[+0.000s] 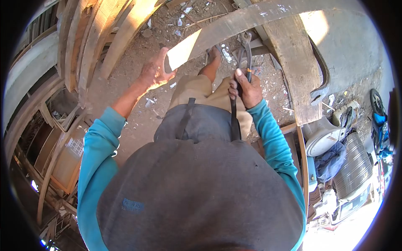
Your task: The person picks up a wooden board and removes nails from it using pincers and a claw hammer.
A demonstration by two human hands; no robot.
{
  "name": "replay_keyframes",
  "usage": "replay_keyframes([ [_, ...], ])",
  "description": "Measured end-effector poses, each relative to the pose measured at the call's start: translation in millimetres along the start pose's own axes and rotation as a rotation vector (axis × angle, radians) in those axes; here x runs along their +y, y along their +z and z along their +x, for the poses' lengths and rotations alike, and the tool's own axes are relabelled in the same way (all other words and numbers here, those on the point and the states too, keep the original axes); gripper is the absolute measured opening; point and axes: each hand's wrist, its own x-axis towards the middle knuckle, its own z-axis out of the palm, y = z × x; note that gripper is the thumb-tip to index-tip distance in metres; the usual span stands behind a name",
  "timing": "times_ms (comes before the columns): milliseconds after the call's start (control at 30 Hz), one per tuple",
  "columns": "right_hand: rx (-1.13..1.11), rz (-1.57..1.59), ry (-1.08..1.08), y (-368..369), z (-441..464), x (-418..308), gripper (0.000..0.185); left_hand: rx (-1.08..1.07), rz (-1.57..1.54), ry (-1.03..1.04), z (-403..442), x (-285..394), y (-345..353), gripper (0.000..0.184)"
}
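Note:
A long curved wooden piece (234, 23) arches across the top of the view, its near end lit by sun. My left hand (155, 72) grips that end, with the thumb and fingers around its edge. Pincer-like pliers (247, 52) with orange and black marks on the handles point upward in my right hand (248, 87), whose fingers are wrapped round the handles. The jaws of the pliers are at the lower edge of the curved piece; whether they touch it I cannot tell.
Curved boards (94, 46) lean at the upper left. A wide plank (293, 62) stands to the right, beside a curved strip (322, 71). At the right lie a white basin (322, 140), dark cloth (331, 161) and a ribbed metal container (354, 167). Debris litters the dirt floor.

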Motion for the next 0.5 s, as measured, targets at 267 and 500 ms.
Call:
replay_keyframes([
  [267, 0.218, 0.389, -0.272, 95, 34, 55, 0.034, -0.029, 0.020, -0.035, 0, 6, -8, 0.067],
  [500, 0.017, -0.188, -0.172, 2, 2, 8, 0.038, 0.011, 0.002, -0.008, 0, -2, -3, 0.069],
])
